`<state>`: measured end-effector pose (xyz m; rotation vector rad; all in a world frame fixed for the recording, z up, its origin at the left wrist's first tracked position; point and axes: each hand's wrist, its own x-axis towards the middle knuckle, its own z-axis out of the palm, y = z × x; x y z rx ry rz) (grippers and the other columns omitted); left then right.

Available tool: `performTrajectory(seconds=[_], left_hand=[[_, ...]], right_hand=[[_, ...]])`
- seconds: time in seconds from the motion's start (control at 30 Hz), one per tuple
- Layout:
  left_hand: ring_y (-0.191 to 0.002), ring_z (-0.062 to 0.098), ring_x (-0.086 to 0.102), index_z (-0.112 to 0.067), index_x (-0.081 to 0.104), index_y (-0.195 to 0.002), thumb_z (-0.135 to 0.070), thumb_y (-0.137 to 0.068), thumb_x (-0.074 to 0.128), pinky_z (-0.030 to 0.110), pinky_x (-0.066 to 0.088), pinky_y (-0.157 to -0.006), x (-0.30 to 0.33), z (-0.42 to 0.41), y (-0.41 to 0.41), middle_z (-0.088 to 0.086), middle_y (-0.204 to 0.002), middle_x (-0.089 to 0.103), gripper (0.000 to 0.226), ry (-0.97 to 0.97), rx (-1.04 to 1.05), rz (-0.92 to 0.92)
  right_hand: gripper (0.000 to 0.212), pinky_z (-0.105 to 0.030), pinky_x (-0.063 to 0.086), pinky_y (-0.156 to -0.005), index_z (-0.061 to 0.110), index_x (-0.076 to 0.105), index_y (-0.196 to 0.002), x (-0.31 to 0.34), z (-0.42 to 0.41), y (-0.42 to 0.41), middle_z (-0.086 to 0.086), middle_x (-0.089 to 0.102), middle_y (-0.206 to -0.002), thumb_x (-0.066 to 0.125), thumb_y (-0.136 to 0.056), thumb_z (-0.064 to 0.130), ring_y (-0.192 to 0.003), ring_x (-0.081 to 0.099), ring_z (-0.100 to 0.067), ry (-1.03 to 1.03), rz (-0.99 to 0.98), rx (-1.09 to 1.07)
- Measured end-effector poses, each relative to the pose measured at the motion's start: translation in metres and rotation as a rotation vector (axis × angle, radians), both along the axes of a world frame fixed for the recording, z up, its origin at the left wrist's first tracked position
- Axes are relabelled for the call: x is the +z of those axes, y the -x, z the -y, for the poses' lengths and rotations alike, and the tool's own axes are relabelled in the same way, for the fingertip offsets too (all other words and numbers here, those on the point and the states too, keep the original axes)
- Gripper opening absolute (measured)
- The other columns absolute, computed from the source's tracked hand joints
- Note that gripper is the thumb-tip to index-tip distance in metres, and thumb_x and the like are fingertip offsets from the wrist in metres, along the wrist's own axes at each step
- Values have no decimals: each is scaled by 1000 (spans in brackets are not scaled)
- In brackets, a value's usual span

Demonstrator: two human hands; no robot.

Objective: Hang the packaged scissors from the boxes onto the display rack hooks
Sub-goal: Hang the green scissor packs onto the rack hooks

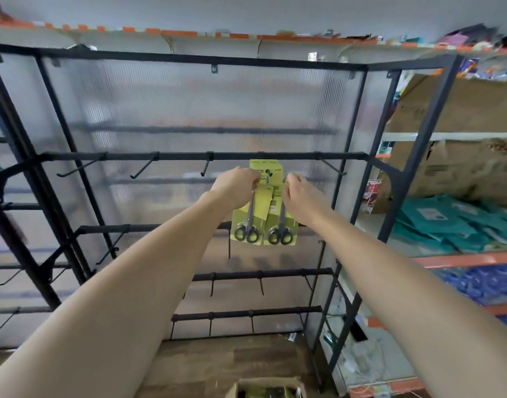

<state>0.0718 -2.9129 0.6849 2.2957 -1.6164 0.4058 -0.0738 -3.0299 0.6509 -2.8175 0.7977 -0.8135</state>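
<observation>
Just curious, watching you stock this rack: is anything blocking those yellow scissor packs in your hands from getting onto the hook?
Nothing visible blocks them. The left hand and right hand hold two scissor packs just below the top bar. Another yellow pack seems already hung behind them; the hook itself is hidden.

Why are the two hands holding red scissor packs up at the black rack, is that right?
Not quite. The head view shows the scissor packs are yellow-green, not red. The rest holds: the left hand and the right hand both hold them up at the black rack.
</observation>
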Motion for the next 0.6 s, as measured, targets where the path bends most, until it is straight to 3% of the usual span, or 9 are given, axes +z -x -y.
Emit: performTrajectory(seconds=[0.17,0.43,0.6], left_hand=[[-70,26,52,-20,49,-86,-3,-88,44,29,30,-51,18,25,13,1,-83,57,17,-55,-33,46],[-58,18,46,-21,40,-69,-3,-84,46,29,29,-46,34,72,52,0,-75,51,25,-114,-90,76],[-60,16,46,-18,48,-88,-5,-86,48,29,31,-46,35,92,73,2,-85,55,13,-129,-84,81]], right_hand=[[15,-36,52,-66,13,48,-101,6,30,14,-1,52,-96,37,-104,23,-78,57,-18,-29,36,-32],[7,-41,54,-66,17,44,-99,18,76,47,-3,53,-90,40,-103,21,-72,55,-19,-62,130,-105],[12,-34,51,-61,14,48,-104,17,96,61,-4,54,-94,39,-104,23,-72,55,-19,-28,157,-177]])
